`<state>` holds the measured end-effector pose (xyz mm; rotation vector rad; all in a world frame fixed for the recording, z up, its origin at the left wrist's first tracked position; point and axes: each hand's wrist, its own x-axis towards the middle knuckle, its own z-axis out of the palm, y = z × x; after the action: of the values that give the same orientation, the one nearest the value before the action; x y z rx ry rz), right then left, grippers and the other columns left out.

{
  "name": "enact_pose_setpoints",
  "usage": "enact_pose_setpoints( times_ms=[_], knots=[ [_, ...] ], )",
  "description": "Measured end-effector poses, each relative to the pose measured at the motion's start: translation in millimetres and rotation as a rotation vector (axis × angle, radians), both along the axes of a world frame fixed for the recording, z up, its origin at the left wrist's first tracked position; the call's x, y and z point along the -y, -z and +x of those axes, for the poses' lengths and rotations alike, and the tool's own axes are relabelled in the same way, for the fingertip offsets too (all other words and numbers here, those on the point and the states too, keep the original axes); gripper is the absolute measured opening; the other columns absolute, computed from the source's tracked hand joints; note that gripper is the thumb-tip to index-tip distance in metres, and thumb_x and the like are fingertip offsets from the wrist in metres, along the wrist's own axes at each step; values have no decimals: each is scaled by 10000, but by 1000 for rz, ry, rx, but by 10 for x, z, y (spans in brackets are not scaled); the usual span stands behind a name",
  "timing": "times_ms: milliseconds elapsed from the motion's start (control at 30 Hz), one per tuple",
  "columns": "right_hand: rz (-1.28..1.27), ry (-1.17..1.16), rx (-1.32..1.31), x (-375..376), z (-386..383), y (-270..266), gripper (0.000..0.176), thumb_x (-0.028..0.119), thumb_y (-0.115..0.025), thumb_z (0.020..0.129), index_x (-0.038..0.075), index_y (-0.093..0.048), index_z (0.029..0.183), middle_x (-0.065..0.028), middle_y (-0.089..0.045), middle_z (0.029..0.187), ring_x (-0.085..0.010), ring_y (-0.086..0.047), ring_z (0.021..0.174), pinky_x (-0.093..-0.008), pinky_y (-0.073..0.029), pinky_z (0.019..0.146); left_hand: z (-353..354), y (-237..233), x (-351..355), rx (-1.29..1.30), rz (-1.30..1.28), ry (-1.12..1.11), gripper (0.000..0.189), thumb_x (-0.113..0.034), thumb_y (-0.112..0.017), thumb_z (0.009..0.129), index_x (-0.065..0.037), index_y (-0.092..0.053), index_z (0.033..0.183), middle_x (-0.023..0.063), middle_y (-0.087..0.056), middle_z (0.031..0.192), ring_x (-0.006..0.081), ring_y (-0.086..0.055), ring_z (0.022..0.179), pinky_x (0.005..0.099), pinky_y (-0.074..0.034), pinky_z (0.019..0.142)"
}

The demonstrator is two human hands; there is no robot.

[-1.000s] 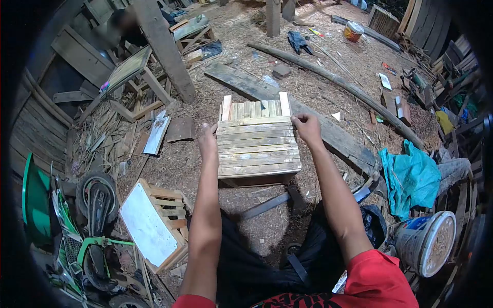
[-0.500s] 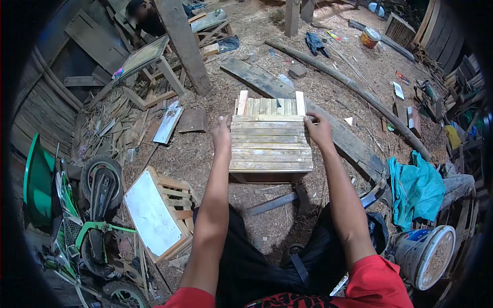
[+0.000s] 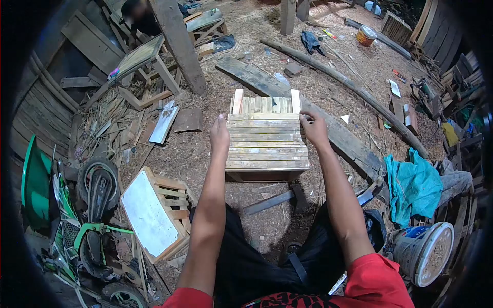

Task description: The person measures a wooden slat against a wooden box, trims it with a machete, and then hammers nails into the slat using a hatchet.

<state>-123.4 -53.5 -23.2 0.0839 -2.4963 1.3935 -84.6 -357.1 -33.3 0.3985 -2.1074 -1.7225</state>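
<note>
In front of me stands a small wooden chair (image 3: 267, 152) with a seat of slats laid side by side and a low slatted back between two pale posts. A light wooden slat (image 3: 263, 117) lies across the seat's far edge, against the back. At its left end my left hand (image 3: 220, 136) is closed, fingertips on the slat. The other end is pinched between the thumb and fingers of my right hand (image 3: 314, 128). On the ground below the chair, between my legs, rests a hammer (image 3: 269, 203) with a flat handle and dark head.
A white-topped wooden piece (image 3: 149, 213) lies to the left, near a green bike (image 3: 92, 231). To the right are a teal tarp (image 3: 413, 187) and a white bucket (image 3: 426, 254). Planks and a long pole (image 3: 349, 84) stretch beyond the chair. Another person (image 3: 141, 19) is at the far left.
The whole view has shifted slightly. Both hands stay at the slat's ends, and the right-hand fingers have changed their pose a little.
</note>
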Motion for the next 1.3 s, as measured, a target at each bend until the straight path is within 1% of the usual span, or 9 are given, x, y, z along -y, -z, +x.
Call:
enact_pose_setpoints(
  times_ms=[133, 233, 433, 533, 633, 833, 967, 1200, 1300],
  knots=[
    [1, 14, -16, -8, -9, 25, 281, 200, -697, 847, 50, -709, 1084, -148, -687, 752, -247, -653, 669, -376, -516, 666, 24, -17, 23, 4, -109, 66, 441, -278, -397, 1035, 19, -587, 1299, 191, -655, 1212, 264, -614, 1111, 333, -427, 994],
    [60, 51, 9, 1, 13, -28, 261, 184, -685, 845, 48, -714, 1065, -153, -692, 771, -253, -652, 681, -373, -518, 680, 41, -67, -52, 41, 157, -32, 419, -212, -413, 1013, 9, -555, 1340, 180, -635, 1254, 254, -600, 1136, 322, -414, 1017],
    [-102, -7, -7, -91, -158, 274, 286, 172, -669, 835, 50, -703, 1091, -159, -691, 795, -239, -658, 734, -360, -518, 713, 44, -158, 118, 141, 304, 165, 419, -112, -439, 971, 21, -534, 1356, 165, -624, 1270, 246, -589, 1165, 327, -417, 1014],
    [-130, -5, 9, -112, -164, 290, 291, 162, -663, 837, 52, -703, 1103, -157, -692, 794, -237, -658, 736, -361, -521, 721, -44, -73, 142, 50, 214, 187, 414, -152, -434, 980, 41, -549, 1328, 203, -589, 1324, 264, -559, 1225, 342, -405, 1044],
    [-63, 55, 31, -99, -75, 189, 263, 131, -653, 874, 19, -700, 1108, -148, -716, 889, -212, -671, 811, -340, -523, 771, -53, -31, 84, 22, -126, 82, 384, -149, -442, 985, 61, -585, 1273, 206, -629, 1257, 269, -591, 1180, 343, -420, 1028],
    [-164, 47, -17, -41, -84, 193, 263, 197, -688, 860, -26, -724, 995, -182, -731, 917, -244, -705, 841, -351, -537, 784, -25, -19, -2, -12, -100, 13, 354, -165, -420, 999, 59, -650, 1147, 175, -702, 1064, 251, -656, 1018, 351, -473, 924],
    [-88, 73, -4, -21, -44, 130, 277, 215, -704, 851, -16, -726, 1002, -176, -731, 897, -241, -704, 828, -349, -537, 766, -129, 189, 78, -17, 9, 20, 352, -179, -426, 1013, 48, -671, 1126, 145, -703, 1044, 210, -648, 964, 328, -471, 894],
    [-114, 71, -16, -16, -68, 167, 257, 201, -708, 843, 36, -731, 1039, -149, -717, 825, -226, -681, 751, -358, -528, 714, -195, 243, 81, -57, 137, -63, 364, -197, -419, 1015, 42, -644, 1172, 202, -669, 1148, 266, -632, 1069, 358, -454, 954],
    [-20, 51, -79, 3, -44, 110, 250, 193, -695, 848, 61, -731, 1056, -145, -710, 809, -221, -674, 737, -354, -525, 712, -132, 206, 62, -55, 0, -48, 355, -184, -450, 997, 44, -622, 1208, 226, -647, 1183, 279, -616, 1111, 366, -441, 976]
  ],
)
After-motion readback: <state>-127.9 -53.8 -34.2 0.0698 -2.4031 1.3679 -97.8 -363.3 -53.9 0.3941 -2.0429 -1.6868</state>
